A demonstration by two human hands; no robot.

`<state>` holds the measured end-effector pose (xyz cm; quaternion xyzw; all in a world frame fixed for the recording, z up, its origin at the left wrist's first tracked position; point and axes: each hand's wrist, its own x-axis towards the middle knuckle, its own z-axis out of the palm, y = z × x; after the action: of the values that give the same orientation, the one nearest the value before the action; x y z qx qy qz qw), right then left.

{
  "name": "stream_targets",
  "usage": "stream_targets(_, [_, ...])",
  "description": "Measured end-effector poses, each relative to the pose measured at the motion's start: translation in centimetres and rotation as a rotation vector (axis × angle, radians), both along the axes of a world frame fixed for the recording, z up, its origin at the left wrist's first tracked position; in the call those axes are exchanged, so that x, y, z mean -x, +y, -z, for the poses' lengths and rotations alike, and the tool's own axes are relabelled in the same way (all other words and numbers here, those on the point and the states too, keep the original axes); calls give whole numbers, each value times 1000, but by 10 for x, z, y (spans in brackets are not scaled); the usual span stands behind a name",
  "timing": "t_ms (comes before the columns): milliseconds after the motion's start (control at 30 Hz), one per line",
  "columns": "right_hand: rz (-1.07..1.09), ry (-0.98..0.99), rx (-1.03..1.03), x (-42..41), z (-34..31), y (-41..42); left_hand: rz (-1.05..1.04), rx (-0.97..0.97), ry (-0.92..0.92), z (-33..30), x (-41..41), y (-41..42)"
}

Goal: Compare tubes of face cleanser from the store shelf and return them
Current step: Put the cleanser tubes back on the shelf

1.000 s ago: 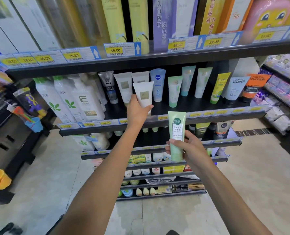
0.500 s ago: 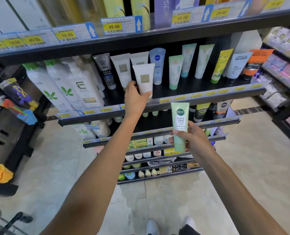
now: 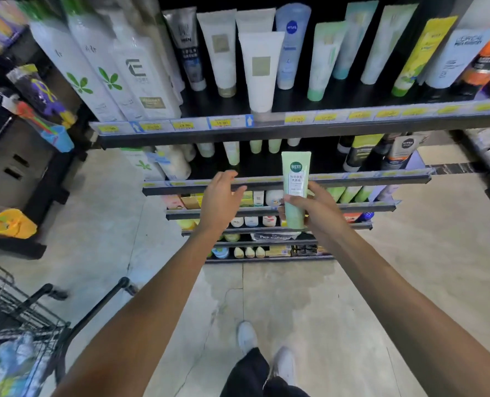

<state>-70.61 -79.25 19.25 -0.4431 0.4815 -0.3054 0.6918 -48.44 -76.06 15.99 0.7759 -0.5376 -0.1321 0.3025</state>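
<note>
1. Two bare arms reach forward from the bottom of the view toward a store shelf [image 3: 295,130] with several tiers.
2. The right hand [image 3: 314,209] holds a pale green tube [image 3: 295,187] upright, cap end down, in front of the lower tiers; the thumb crosses the front of the tube and the fingers wrap behind it.
3. The left hand [image 3: 219,202] is free and holds nothing; its fingers are loosely spread and slightly bent, palm turned toward the shelf, just left of the green tube and not touching it.
4. A white tube [image 3: 261,71] with a small tan label stands cap down at the front edge of the upper tier, well above the left hand, with other tubes in a row behind and beside it.
5. Tall white bottles [image 3: 106,73] with green leaf marks stand on the left of the same tier.
6. A wire shopping cart [image 3: 17,325] sits at the lower left, and the person's white shoes [image 3: 266,351] show on the tiled floor [image 3: 410,267] below.
</note>
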Motion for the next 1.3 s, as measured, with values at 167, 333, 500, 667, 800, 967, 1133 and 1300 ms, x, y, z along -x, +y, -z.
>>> stream_targets(167, [-47, 62, 69, -19, 36, -35, 22, -67, -73, 48, -19, -19])
stream_targets(333, [-62, 126, 162, -43, 72, -71, 51, -52, -223, 88, -52, -52])
stream_targets(500, [-49, 132, 270, -69, 84, -103, 120, -104, -354, 107, -74, -77])
stream_targets(667, [-59, 169, 352, -102, 78, -131, 206, -58, -423, 111, -85, -80])
stream_targets(800, [15, 155, 388, -125, 77, -153, 157, -23, -425, 114, -87, -79])
stream_targets(967, [1, 266, 470, -140, 93, -170, 141, 14, -415, 119, -86, -78])
stream_targets(1133, [-11, 414, 537, -145, 113, -174, 128, 28, -390, 123, -87, -79])
stream_targets(1300, [-46, 541, 621, -144, 115, -170, 136, 37, -378, 121, -85, -78])
